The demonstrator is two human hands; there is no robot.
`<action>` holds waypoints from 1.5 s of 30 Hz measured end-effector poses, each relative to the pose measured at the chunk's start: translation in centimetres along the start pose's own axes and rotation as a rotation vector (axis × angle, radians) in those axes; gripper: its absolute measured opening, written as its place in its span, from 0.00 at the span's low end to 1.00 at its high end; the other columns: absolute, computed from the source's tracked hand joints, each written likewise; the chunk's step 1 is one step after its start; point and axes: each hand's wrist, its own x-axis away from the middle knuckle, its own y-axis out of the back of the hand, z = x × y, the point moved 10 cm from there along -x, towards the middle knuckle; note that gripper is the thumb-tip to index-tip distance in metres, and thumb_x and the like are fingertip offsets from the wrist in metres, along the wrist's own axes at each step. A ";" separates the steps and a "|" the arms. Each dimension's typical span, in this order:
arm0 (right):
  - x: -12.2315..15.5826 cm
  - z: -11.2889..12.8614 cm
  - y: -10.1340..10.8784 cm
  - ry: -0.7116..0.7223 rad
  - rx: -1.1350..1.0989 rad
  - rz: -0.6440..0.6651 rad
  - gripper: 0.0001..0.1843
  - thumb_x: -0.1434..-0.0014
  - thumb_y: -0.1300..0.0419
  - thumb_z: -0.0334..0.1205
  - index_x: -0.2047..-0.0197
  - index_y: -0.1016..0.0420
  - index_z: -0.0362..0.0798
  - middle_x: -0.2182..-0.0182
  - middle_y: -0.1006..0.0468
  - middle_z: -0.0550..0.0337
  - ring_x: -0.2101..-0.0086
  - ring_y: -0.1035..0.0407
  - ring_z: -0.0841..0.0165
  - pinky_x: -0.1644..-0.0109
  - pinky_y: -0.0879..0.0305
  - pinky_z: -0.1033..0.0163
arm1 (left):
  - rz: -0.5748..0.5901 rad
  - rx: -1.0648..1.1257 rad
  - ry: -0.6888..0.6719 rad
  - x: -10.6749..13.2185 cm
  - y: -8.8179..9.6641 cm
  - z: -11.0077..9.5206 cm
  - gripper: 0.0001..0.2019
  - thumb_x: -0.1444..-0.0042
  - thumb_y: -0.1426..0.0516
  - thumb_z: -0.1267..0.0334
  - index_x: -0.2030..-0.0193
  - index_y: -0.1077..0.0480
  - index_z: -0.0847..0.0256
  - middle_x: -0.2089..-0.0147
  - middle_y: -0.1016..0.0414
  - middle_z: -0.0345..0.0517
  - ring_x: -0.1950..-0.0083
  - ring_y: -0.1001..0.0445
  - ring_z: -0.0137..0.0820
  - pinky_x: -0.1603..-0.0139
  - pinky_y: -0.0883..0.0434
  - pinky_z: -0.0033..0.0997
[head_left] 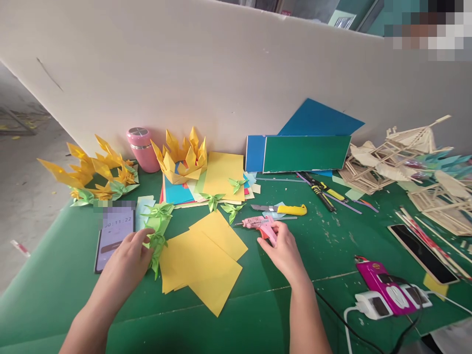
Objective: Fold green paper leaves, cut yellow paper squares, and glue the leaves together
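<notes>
My right hand [283,248] is closed round the handle of a pink hot glue gun [254,222], which lies on the table with its nozzle to the left. A yellow utility knife [291,210] with its blade out lies just behind it. My left hand [127,258] has thumb and fingertips closed at the edge of a green folded paper leaf [158,243], one of several in a row. Square yellow paper sheets [201,265] overlap between my hands. Loose green leaves [231,211] lie behind those sheets.
A phone [116,231] lies by my left wrist. Behind stand yellow folded-paper crowns [180,162] and a pink flask [143,150]. Wooden stick models [372,164] fill the right side. Nearer are a magenta power strip [385,282], cables and a second phone [422,253]. A pale board [221,73] closes the back.
</notes>
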 end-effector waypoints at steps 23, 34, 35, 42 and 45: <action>0.8 0.5 -2.3 -0.455 -0.841 0.215 0.29 0.58 0.33 0.58 0.59 0.37 0.50 0.68 0.24 0.59 0.73 0.31 0.68 0.77 0.39 0.66 | -0.022 0.342 -0.092 -0.9 0.9 -6.8 0.09 0.45 0.52 0.57 0.64 0.34 0.56 0.62 0.26 0.45 0.73 0.26 0.31 0.73 0.29 0.30; 1.0 -0.1 -2.7 -0.492 -0.959 0.131 0.29 0.57 0.31 0.55 0.60 0.40 0.52 0.66 0.22 0.59 0.73 0.34 0.71 0.77 0.45 0.69 | -0.238 0.298 -0.139 -0.8 3.9 -4.5 0.16 0.43 0.54 0.57 0.66 0.28 0.59 0.54 0.26 0.54 0.53 0.26 0.43 0.56 0.27 0.41; 1.0 -0.1 -2.8 -0.498 -0.966 0.133 0.29 0.57 0.31 0.56 0.60 0.40 0.52 0.67 0.22 0.60 0.74 0.34 0.72 0.77 0.45 0.69 | -0.241 0.300 -0.128 -0.6 4.3 -4.6 0.16 0.43 0.54 0.56 0.65 0.27 0.59 0.53 0.26 0.54 0.52 0.26 0.43 0.56 0.27 0.41; 1.0 0.0 -2.9 -0.547 -0.961 0.132 0.30 0.61 0.30 0.57 0.62 0.40 0.52 0.73 0.24 0.64 0.76 0.36 0.73 0.79 0.47 0.71 | -0.166 0.362 -0.153 0.4 3.8 -7.0 0.16 0.44 0.51 0.55 0.57 0.28 0.58 0.46 0.30 0.53 0.51 0.26 0.43 0.60 0.25 0.40; 1.0 0.1 -2.8 -0.549 -0.943 0.124 0.30 0.61 0.31 0.57 0.63 0.39 0.52 0.74 0.25 0.65 0.76 0.37 0.73 0.79 0.47 0.71 | -0.045 0.447 -0.205 0.3 0.9 -8.5 0.14 0.48 0.48 0.59 0.56 0.29 0.58 0.44 0.32 0.53 0.48 0.28 0.42 0.54 0.25 0.43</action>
